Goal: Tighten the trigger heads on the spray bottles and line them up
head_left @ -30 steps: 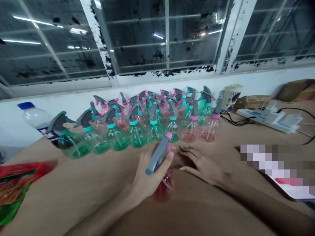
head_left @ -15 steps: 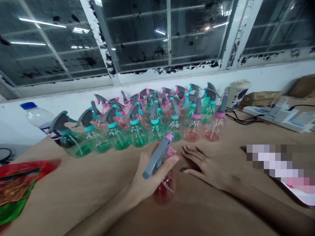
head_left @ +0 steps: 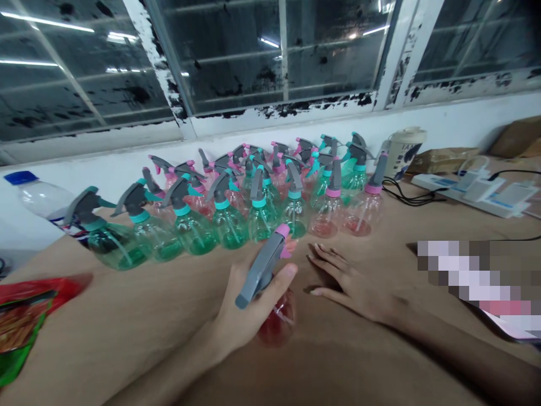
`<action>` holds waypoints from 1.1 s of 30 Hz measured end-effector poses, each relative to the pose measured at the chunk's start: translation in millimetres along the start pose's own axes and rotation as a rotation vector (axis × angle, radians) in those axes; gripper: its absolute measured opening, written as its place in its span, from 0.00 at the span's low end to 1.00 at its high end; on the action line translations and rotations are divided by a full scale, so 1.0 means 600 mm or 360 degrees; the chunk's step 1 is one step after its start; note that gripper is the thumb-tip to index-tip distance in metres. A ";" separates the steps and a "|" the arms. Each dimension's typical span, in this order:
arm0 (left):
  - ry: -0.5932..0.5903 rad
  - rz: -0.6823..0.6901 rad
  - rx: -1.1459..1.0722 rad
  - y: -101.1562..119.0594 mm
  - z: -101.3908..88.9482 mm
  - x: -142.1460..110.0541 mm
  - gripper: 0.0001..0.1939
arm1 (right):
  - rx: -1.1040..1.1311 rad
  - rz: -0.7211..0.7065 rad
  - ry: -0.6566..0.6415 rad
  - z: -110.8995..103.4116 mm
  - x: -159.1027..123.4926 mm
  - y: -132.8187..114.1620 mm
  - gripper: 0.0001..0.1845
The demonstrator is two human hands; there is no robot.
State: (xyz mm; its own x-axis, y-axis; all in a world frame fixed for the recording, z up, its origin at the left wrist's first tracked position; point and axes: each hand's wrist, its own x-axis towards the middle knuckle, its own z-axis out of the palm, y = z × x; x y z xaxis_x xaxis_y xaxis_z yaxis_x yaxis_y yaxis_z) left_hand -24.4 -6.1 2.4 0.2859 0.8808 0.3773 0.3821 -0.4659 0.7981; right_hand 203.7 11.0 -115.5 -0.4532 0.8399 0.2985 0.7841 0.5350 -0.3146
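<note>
My left hand (head_left: 247,301) is wrapped round the neck of a pink spray bottle (head_left: 276,321) with a grey trigger head (head_left: 260,265), which leans over the brown table (head_left: 127,321). Just to its right my right hand (head_left: 349,282) lies flat on the table, fingers stretched out and holding nothing. Behind both hands stand several rows of green and pink spray bottles (head_left: 228,225) against the white wall.
A clear water bottle with a blue cap (head_left: 38,197) stands at the far left. A red and green snack bag (head_left: 25,321) lies at the left edge. At the right are a paper cup (head_left: 401,152), a power strip (head_left: 477,194) with cables, and a blurred-out item.
The view has shifted a little down and to the left. My left hand still holds the pink bottle and my right hand still rests flat; neither has clearly moved.
</note>
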 end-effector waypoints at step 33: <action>0.0013 -0.0088 0.0049 -0.002 0.008 -0.001 0.16 | 0.0002 -0.0049 0.0075 0.002 -0.004 0.007 0.35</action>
State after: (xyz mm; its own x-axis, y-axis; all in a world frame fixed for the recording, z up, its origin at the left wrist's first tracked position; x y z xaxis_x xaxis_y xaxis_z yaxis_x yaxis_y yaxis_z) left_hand -20.7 -6.4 -1.1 0.2567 0.9059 0.3367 0.4242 -0.4187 0.8030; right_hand 207.5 11.6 -118.6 -0.4566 0.8179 0.3501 0.7696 0.5605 -0.3058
